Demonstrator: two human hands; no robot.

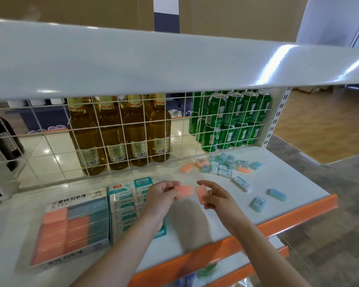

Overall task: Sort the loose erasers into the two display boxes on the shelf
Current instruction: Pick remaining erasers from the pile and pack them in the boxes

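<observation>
My left hand [161, 196] pinches an orange eraser [184, 190] above the white shelf. Just to its right, my right hand [218, 196] pinches a second orange eraser [201, 193]. Below and left stands a display box [75, 230] with rows of orange and blue erasers. Beside it a teal-and-white display box [124, 206] holds sleeved white erasers, and my left forearm crosses its right side. A loose pile of erasers [224, 165] lies at the back right of the shelf, with blue ones [258, 203] [276, 194] and a white sleeved one [241, 183] scattered nearer.
A white wire grid [133, 129] backs the shelf; behind it stand yellow glass bottles [116, 131] and green cans [230, 119]. A white upper shelf [153, 65] overhangs. The shelf [288, 179] has an orange front lip [298, 214]; lower shelves sit beneath.
</observation>
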